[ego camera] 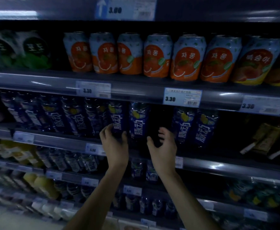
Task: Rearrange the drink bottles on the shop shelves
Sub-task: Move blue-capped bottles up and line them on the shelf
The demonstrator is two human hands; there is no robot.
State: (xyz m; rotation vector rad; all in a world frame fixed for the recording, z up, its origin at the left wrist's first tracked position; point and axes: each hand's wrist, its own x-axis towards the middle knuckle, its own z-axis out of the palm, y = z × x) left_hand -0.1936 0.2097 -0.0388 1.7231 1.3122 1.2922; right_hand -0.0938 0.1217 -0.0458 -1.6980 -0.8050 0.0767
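Bottles [138,122] in blue wrap stand in a row on the middle shelf [219,165], across the centre of the frame. Our left hand [114,141] wraps fingers and thumb round the foot of the centre bottle [118,118]. Our right hand [163,146] curls at the dark gap just right of centre; we cannot tell whether it holds anything. We judge it best to keep the centre bottle upright, held low, label outward, sliding it clear of its neighbours.
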